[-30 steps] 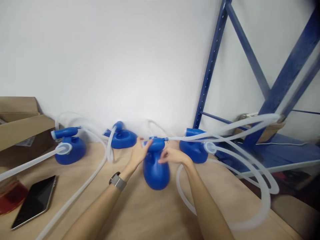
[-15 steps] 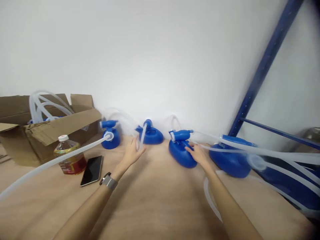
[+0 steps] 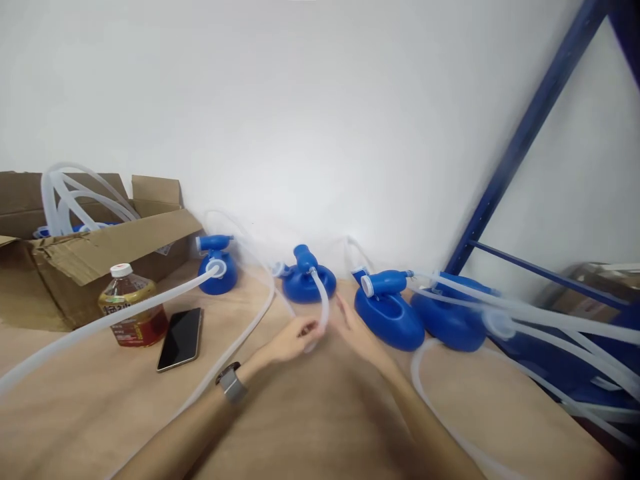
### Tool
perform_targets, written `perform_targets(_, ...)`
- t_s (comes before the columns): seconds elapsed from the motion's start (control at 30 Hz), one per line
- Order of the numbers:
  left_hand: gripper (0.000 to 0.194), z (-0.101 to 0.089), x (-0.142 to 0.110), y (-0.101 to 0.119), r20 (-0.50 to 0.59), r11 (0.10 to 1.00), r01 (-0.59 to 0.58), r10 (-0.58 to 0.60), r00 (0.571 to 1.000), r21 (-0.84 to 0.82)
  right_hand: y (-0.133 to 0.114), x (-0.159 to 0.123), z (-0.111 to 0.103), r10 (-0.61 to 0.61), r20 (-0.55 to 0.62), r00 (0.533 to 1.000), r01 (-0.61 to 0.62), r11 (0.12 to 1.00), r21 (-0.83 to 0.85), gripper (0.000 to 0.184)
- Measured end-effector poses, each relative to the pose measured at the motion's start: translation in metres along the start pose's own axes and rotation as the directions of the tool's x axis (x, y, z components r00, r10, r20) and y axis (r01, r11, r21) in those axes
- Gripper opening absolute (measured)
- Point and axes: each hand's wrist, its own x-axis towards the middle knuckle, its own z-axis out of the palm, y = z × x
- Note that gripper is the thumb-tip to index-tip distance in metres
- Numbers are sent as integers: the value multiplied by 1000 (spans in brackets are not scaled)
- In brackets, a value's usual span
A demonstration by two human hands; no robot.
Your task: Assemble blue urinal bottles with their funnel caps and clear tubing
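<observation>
My left hand [image 3: 295,339], with a watch on its wrist, is closed around a clear plastic hose [image 3: 323,300]. That hose runs up to the blue cap of a blue urinal bottle [image 3: 305,287] standing by the wall. Close by on the right, my right hand [image 3: 356,333] is open, its fingers stretched toward that bottle and slightly blurred. Beside the right hand lies another blue urinal bottle [image 3: 390,320], its capped neck to the left. Farther right is a third such bottle [image 3: 447,319], partly behind hoses.
At left, a blue bottle [image 3: 218,272] carries a long hose [image 3: 125,305]. A cardboard box [image 3: 120,250] holds hoses. A drink bottle [image 3: 135,307] and a phone [image 3: 180,339] lie in front of it. A blue metal rack post [image 3: 525,140] rises at right.
My left hand has moved right and closed on the hose. My right hand has left the bottle it touched and moved left. The middle bottles have shifted and turned.
</observation>
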Motion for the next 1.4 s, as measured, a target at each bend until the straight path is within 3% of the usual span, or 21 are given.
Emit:
perform_targets(0.1, 41, -4, -21, 20, 204, 999, -28, 25, 979, 16, -15, 16, -7, -134, -185, 974, 128, 991, -46, 79)
perform_targets(0.17, 37, -11, -37, 35, 305, 999, -43, 34, 952, 23, -21, 26, -17, -221, -222, 950, 190, 970, -153, 79)
perform_targets(0.27, 35, -28, -62, 55, 422, 997, -40, 9, 907, 64, -24, 32, -29, -267, -62, 962, 244, 937, -252, 79)
perform_targets(0.33, 38, -39, -73, 62, 500, 993, -45, -14, 866, 105, -24, 32, -33, -275, 41, 961, 277, 933, -228, 77)
perform_targets(0.37, 41, -45, -74, 63, 504, 989, -55, -22, 864, 139, -23, 31, -33, -286, 59, 956, 292, 935, -203, 76)
perform_targets(0.4, 42, -50, -73, 61, 458, 979, -75, -21, 889, 190, -23, 31, -31, -299, 52, 953, 304, 936, -175, 75)
perform_targets(0.47, 39, -57, -60, 52, 219, 921, -131, 51, 974, 368, -21, 30, -26, -326, -5, 946, 323, 939, -119, 74)
perform_targets(0.5, 35, -59, -50, 45, 62, 863, -150, 137, 989, 482, -20, 30, -22, -338, -35, 940, 334, 938, -90, 75)
perform_targets(0.57, 40, -60, -27, 31, -106, 704, -169, 328, 939, 690, -17, 29, -17, -366, -74, 928, 363, 931, -40, 75)
perform_targets(0.67, 35, -54, 6, 12, -13, 474, -201, 410, 912, 857, -14, 26, -13, -404, -77, 911, 406, 914, 4, 71)
perform_targets(0.77, 13, -45, 23, 1, 117, 380, -276, 391, 913, 883, -11, 21, -15, -402, -82, 912, 406, 913, 32, 69)
perform_targets(0.9, 23, -41, 31, -8, 150, 474, -373, 444, 884, 797, -11, 16, -20, -410, -64, 910, 414, 908, 58, 70)
perform_targets(1.0, 24, -38, 35, -15, 95, 545, -374, 471, 877, 751, -12, 14, -22, -412, -64, 909, 416, 906, 74, 69)
perform_targets(1.07, 28, -33, 35, -19, -9, 609, -333, 489, 872, 720, -11, 13, -22, -417, -66, 906, 422, 903, 87, 70)
perform_targets(1.17, 33, -18, 33, -23, -261, 736, -221, 478, 839, 640, -11, 11, -22, -429, -75, 900, 434, 898, 77, 69)
perform_targets(1.3, 41, 3, 31, -21, -580, 887, -88, 369, 727, 454, -10, 10, -24, -434, -77, 898, 438, 898, 45, 66)
perform_targets(1.4, 42, 2, 38, -16, -721, 964, -112, 255, 644, 241, -8, 9, -27, -437, -82, 896, 441, 897, 38, 67)
